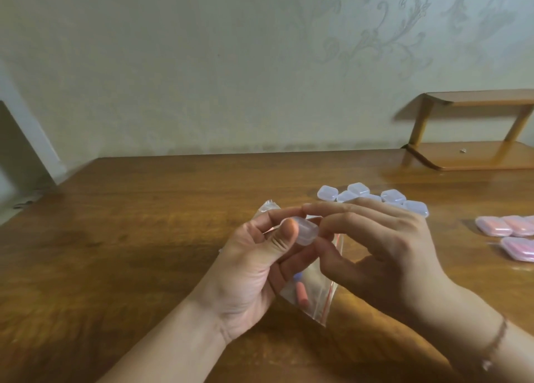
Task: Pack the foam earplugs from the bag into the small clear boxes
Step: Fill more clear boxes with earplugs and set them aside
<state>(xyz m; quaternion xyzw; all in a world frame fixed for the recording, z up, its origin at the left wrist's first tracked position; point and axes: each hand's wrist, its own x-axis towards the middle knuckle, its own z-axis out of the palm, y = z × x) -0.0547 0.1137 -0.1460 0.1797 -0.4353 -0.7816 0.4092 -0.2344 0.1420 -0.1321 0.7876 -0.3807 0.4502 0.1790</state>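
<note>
At frame centre, a small clear box is pinched between the left hand thumb and fingers, with the right hand fingertips gripping its right edge. Below lies the bag with earplugs on the desk.

I see brown wood table filling lower frame, grain glossy under soft light. Pale wall behind it; embossed scroll pattern upper right. Small wood shelf at right edge, standing on table against wall.
</note>
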